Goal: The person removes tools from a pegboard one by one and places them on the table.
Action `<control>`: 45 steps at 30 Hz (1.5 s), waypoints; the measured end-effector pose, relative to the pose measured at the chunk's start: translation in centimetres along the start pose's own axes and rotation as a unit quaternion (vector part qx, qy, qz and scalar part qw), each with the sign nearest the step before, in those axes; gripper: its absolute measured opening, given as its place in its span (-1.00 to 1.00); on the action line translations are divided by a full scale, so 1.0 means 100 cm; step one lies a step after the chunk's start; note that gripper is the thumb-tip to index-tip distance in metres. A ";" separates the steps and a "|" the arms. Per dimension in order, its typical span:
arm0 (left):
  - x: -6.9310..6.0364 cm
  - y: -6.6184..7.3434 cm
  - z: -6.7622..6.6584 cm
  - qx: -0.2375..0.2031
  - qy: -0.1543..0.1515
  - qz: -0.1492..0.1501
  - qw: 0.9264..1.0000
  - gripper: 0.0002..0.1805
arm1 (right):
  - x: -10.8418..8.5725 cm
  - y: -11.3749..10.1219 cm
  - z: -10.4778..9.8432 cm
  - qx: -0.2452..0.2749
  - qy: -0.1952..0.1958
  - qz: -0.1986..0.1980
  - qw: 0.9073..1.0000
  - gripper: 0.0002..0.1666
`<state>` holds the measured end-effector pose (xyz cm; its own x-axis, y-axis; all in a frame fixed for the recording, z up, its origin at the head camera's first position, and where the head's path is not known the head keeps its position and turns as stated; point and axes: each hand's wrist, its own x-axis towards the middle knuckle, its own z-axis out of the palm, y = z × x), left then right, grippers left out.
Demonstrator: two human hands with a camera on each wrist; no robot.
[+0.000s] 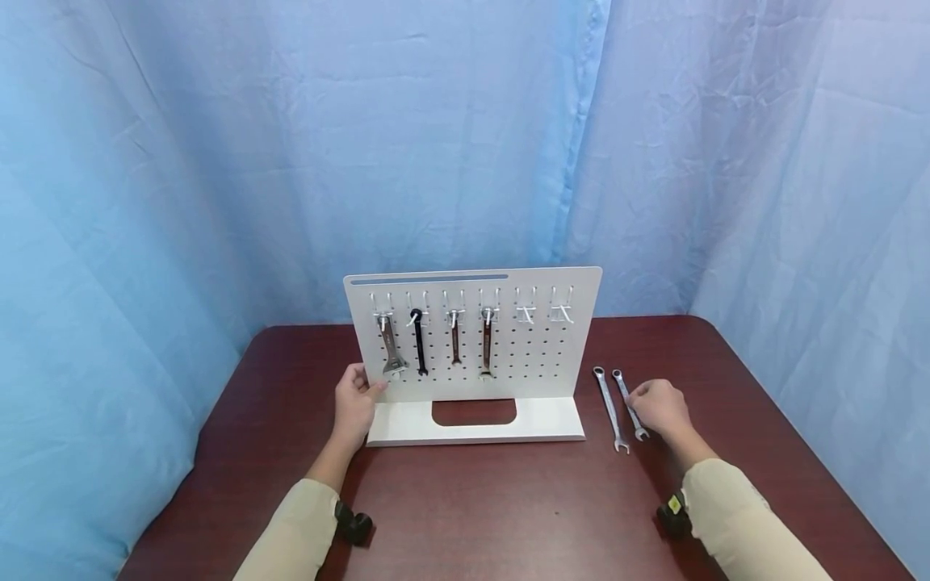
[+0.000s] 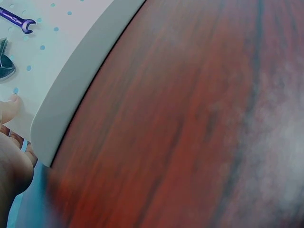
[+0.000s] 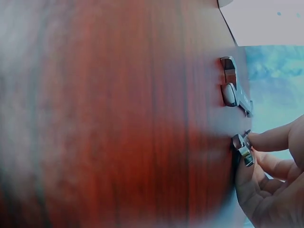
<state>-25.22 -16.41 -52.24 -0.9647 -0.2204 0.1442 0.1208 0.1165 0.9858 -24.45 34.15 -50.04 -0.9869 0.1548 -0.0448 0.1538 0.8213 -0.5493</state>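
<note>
We have the shorter silver combination wrench [image 1: 635, 419] lying on the dark red wood-grain table [image 1: 472, 500], to the right of the pegboard. Our right hand [image 1: 659, 406] comes to it from its right side, with thumb and fingers pinched on it; the right wrist view shows one metal end poking out between the fingertips. Its long axis runs away from us and slightly leftward, ring end far, open end near. The right hand is much the nearer one.

The relation that matters most is sideways: from the right hand, the white perforated metal pegboard [image 1: 538, 388] stands to the left and slightly farther off, upright on its slotted base. Its two rightmost white hooks, the inner one [image 1: 526, 315] and the outer one [image 1: 563, 311], are the nearest to this wrench, set high above the table. Between hand and board lies the longer silver combination wrench [image 1: 609, 408], nearly parallel and just beside the first, so we judge that any low leftward path would cross it.

Our left hand [image 1: 356, 403] is clamped on the board's lower left edge, thumb in front and fingers behind. Along the board from the left hang a grey adjustable wrench [image 1: 390, 343], a slim black wrench [image 1: 420, 347], a short brownish metal wrench [image 1: 455, 340] and a longer brownish metal wrench [image 1: 487, 345]. Pale blue fabric curtains [image 1: 436, 161] enclose the table behind.
</note>
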 end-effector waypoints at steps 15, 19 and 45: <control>-0.001 -0.001 0.001 0.001 0.004 -0.006 1.000 -0.68 | 0.002 -0.001 0.001 0.020 -0.009 0.045 0.999 -0.73; -0.001 -0.002 0.001 0.000 0.002 -0.006 1.000 -0.67 | -0.001 -0.005 0.002 0.034 0.034 0.026 0.998 -0.70; 0.000 -0.002 0.001 0.011 0.007 0.005 1.000 -0.68 | -0.038 -0.145 0.027 0.281 0.048 -0.205 0.936 -0.74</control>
<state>-25.29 -16.38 -52.48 -0.9601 -0.2328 0.1548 0.1246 0.1394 0.9824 -23.04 20.19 -44.20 -0.9443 -0.0402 0.3266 -0.3139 0.4078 -0.8574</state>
